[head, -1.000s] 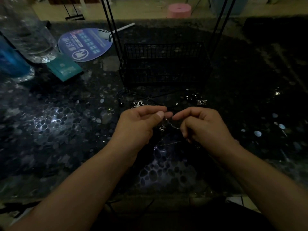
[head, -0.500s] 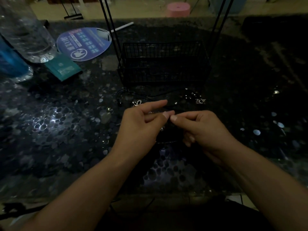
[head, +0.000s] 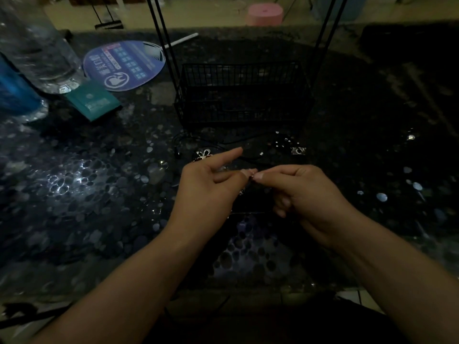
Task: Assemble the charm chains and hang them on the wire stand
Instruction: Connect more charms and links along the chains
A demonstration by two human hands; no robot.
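Observation:
My left hand (head: 211, 192) and my right hand (head: 305, 197) meet fingertip to fingertip low over the dark table. Between the tips they pinch a thin charm chain (head: 251, 175), and a small charm hangs from it under my left hand. My left forefinger points out straight. A silver flower charm (head: 203, 154) lies just beyond my left hand. A square charm (head: 298, 150) and dark cords (head: 250, 158) lie in front of the black wire stand (head: 243, 95), whose uprights rise out of view.
At the far left stand a clear plastic bottle (head: 37, 45) and a blue bottle (head: 15, 93). A teal packet (head: 93, 100) and a round blue fan (head: 124, 64) lie near them. A pink stool (head: 264, 13) stands beyond the table's far edge. The light is dim.
My two hands have closed the small gap between them and now touch at the fingertips. My left forefinger has straightened outward. The chain's loop between the hands is no longer visible.

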